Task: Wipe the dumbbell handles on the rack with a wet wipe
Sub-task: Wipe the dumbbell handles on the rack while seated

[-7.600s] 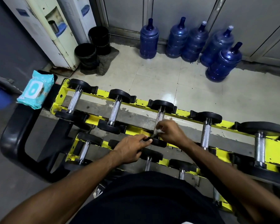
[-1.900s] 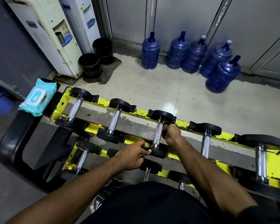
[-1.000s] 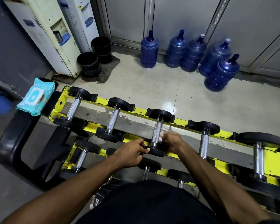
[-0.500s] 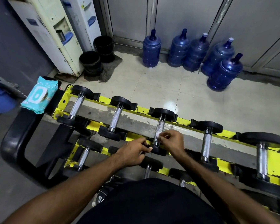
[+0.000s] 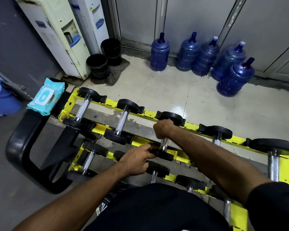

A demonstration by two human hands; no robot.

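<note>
Subject: third dumbbell (image 5: 172, 116) on the rack's (image 5: 140, 112) upper tier. Its handle (image 5: 163, 144) runs from front rail to back rail. The right hand (image 5: 163, 129) is wrapped tight round the handle's far end, against the back head. The wipe is not visible and is presumably inside that fist. The left hand (image 5: 137, 161) grips the near head. Bare handle lies toward the front rail, so the stroke should come nearward.
</note>
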